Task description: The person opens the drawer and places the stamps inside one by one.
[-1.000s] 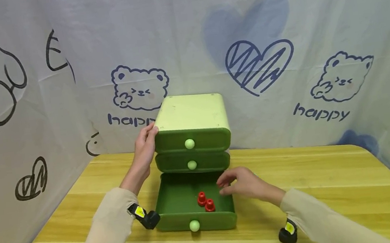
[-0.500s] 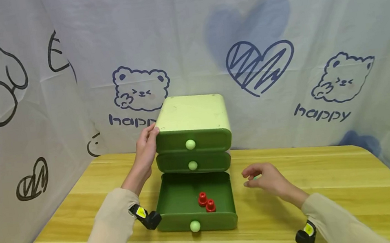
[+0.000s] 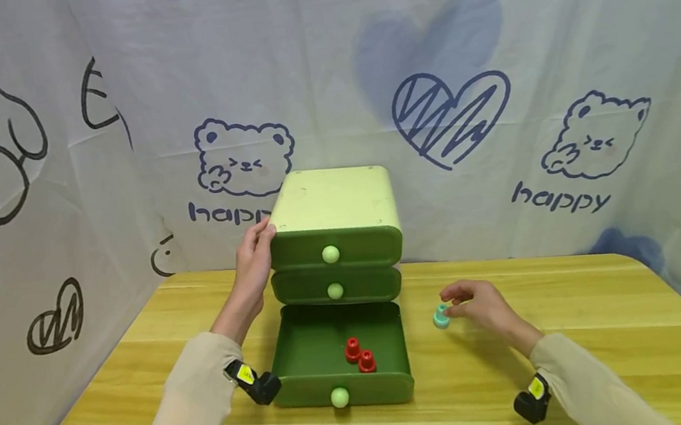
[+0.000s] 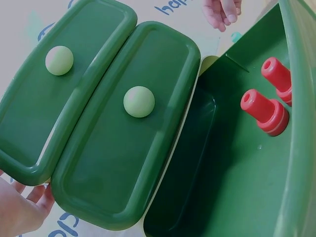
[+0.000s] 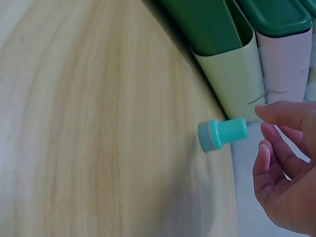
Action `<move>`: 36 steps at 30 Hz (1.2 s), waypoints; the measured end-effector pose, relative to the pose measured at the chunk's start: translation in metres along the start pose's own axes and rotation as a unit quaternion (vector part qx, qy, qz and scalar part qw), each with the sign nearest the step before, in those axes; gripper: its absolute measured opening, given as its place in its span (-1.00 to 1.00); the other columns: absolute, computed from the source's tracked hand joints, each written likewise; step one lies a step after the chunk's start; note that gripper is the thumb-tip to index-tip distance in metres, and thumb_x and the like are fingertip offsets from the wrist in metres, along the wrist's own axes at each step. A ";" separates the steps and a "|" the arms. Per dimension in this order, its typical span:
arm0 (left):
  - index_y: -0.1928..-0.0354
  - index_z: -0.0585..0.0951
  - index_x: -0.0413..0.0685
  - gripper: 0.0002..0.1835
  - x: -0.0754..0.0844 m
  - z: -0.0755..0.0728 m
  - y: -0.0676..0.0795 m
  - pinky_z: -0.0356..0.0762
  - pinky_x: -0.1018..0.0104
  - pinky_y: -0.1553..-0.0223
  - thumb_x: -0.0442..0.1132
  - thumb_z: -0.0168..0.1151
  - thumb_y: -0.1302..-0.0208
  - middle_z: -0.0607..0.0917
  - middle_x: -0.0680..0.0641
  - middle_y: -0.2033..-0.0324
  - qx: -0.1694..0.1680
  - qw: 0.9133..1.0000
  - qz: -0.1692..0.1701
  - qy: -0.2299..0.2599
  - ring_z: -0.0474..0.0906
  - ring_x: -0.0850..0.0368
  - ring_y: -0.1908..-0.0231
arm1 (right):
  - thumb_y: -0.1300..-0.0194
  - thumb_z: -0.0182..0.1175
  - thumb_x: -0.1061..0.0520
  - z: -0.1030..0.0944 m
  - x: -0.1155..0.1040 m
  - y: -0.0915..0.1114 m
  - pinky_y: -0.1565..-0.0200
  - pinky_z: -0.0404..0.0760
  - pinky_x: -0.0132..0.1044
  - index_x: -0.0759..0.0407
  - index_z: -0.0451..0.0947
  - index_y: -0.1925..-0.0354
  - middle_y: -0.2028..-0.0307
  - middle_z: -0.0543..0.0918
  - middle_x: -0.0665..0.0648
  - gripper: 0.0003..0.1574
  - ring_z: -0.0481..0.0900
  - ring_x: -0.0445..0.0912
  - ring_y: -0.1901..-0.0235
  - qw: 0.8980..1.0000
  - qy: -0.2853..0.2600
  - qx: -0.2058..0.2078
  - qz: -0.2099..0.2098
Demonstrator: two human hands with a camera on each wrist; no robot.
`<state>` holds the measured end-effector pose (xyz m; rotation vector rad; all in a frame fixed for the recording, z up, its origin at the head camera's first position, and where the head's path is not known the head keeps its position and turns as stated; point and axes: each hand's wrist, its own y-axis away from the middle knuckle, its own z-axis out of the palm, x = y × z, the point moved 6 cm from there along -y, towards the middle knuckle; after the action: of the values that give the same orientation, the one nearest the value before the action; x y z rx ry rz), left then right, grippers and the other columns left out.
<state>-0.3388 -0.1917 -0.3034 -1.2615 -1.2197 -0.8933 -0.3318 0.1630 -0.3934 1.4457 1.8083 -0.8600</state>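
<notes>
A cream-and-green drawer cabinet [image 3: 332, 199] stands on the table with its bottom drawer [image 3: 312, 338] pulled out. Two red toy stamps [image 3: 352, 349] stand inside that drawer near its front right. My left hand [image 3: 251, 261] rests against the cabinet's upper left side, fingers laid along it. To the right of the drawer, a teal toy stamp [image 5: 223, 134] stands on the table. My right hand [image 3: 482, 306] is beside this stamp, thumb and fingers apart and bent loosely. A gap shows between its fingertips and the stamp in the right wrist view.
The upper drawer [image 3: 300, 250] and middle drawer [image 3: 305, 285] are closed, each with a round pale knob. A white printed cloth [image 3: 334, 62] hangs behind the wooden table [image 3: 588, 323]. Black cameras are strapped to both wrists.
My right hand has moved right, from over the open drawer's right edge to beside the teal stamp, which now shows fully. The left hand and the red stamps stay in place.
</notes>
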 end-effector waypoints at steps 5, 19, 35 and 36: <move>-0.46 0.17 -0.11 -0.43 0.001 0.001 0.000 0.08 0.09 -0.35 -0.06 -0.13 -0.51 0.23 -0.19 -0.38 0.000 1.000 0.002 0.003 0.13 -0.07 -0.35 | -0.13 0.34 0.36 0.001 0.007 -0.003 0.05 0.55 -0.03 0.46 0.59 0.08 0.14 0.67 0.29 -0.66 0.55 0.13 0.12 1.000 -0.008 -0.006 0.007; -0.46 0.17 -0.10 -0.43 -0.001 0.000 0.001 0.10 0.08 -0.35 -0.06 -0.13 -0.51 0.25 -0.18 -0.38 -0.001 1.000 0.001 0.005 0.15 -0.09 -0.34 | -0.18 0.34 0.26 0.011 0.023 -0.007 0.18 0.60 -0.17 0.43 0.56 -0.01 0.10 0.66 0.28 -0.57 0.59 0.09 0.10 0.998 -0.040 -0.028 0.049; -0.46 0.17 -0.10 -0.42 0.000 0.000 0.001 0.06 0.09 -0.36 -0.05 -0.13 -0.51 0.20 -0.16 -0.41 -0.003 1.000 0.001 0.003 0.08 -0.05 -0.38 | -0.19 0.33 0.25 0.014 0.029 -0.004 0.32 0.58 -0.22 0.39 0.61 0.05 0.21 0.69 0.19 -0.65 0.59 -0.05 0.29 0.997 -0.020 -0.023 0.069; -0.46 0.17 -0.10 -0.43 0.000 0.000 0.000 0.06 0.09 -0.36 -0.05 -0.13 -0.51 0.20 -0.16 -0.41 -0.003 1.000 0.002 0.003 0.08 -0.05 -0.38 | -0.19 0.33 0.26 0.014 0.029 -0.004 0.33 0.58 -0.22 0.39 0.61 0.06 0.22 0.70 0.18 -0.66 0.59 -0.05 0.30 0.997 -0.021 -0.023 0.067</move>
<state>-0.3384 -0.1914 -0.3033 -1.2646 -1.2112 -0.8976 -0.3395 0.1665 -0.4248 1.4890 1.6689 -0.7699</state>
